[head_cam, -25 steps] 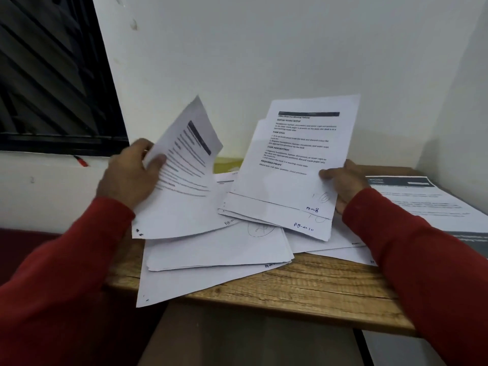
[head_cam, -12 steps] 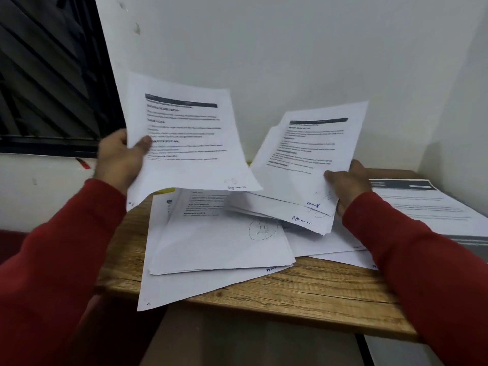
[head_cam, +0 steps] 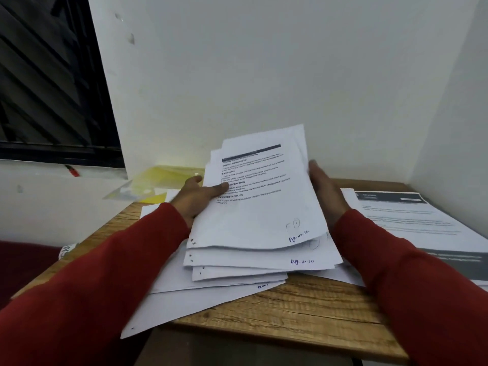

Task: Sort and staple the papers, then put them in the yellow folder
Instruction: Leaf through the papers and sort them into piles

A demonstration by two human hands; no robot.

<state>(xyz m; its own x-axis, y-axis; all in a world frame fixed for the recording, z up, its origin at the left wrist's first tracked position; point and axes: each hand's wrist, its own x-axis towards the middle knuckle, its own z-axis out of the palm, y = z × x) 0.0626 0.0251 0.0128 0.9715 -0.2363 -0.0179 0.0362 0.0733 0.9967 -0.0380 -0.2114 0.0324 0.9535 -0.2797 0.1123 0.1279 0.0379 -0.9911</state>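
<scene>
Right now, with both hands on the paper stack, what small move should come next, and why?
Probably square the stack: the left hand grips its left edge and the right hand lies flat against its right edge, yet the sheets are fanned out, with page notes 12 and 10 showing on offset corners. Tapping the edges even on the wooden table would help before stapling.

Your paper stack (head_cam: 253,223): white printed sheets, fanned and uneven, propped tilted above wooden table, far edge raised. Top sheet has dark header bar, handwritten page number in blue at near right corner. More loose sheets (head_cam: 184,305) lie flat beneath, one corner overhanging near table edge. Your yellow folder (head_cam: 169,178): translucent, lying at back left against wall.
</scene>
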